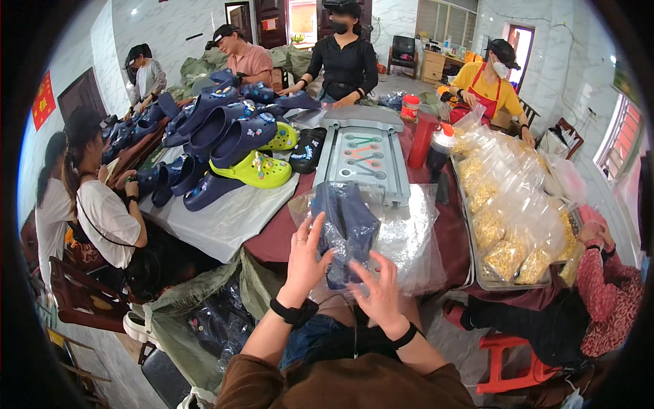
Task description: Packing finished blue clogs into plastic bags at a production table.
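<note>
A pair of navy clogs (349,228) lies in a clear plastic bag (300,208) at the table's near edge. My left hand (308,258) is at the bag's left side, fingers spread and touching or just over the plastic. At the lower right of the clogs is my right hand (379,290), fingers apart and a little blurred, with nothing gripped in it. Under and beside the bag, more clear plastic (419,238) spreads to the right. Just beyond stands a grey case (332,160) with coloured markings on its top.
Navy clogs (238,140) pile up on the left with a lime-green clog (259,170). On the right, a metal tray (507,283) holds bags of yellow pieces. A red cylinder (424,140) and dark bottle (439,150) stand between. Several people work around the table; a red stool (507,351) is at right.
</note>
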`<action>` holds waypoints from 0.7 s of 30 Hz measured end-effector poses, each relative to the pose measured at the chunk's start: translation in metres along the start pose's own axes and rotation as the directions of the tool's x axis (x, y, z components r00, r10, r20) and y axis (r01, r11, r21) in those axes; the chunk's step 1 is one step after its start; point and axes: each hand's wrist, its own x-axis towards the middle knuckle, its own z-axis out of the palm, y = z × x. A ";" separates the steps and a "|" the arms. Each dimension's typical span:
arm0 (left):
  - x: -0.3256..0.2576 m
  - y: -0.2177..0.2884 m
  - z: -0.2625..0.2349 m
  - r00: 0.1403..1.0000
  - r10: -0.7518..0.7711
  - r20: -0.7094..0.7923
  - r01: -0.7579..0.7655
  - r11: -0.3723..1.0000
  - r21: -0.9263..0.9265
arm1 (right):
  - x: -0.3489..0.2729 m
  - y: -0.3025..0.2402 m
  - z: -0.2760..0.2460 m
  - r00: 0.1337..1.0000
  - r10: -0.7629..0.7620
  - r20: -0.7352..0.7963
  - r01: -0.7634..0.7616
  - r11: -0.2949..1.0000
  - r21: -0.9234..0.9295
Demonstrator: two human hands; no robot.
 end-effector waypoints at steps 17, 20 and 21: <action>-0.036 -0.024 0.017 0.797 -0.446 0.408 0.600 0.501 -0.624 | -0.016 0.005 -0.027 0.953 -0.162 0.256 0.094 0.962 0.258; -0.052 -0.017 0.033 0.784 -0.434 0.444 0.591 0.304 -0.747 | -0.025 0.012 -0.017 0.946 0.249 0.207 -0.302 0.909 0.287; -0.053 -0.008 0.032 0.788 -0.434 0.437 0.596 0.356 -0.720 | -0.035 0.029 -0.003 0.910 0.329 0.253 -0.413 0.782 0.466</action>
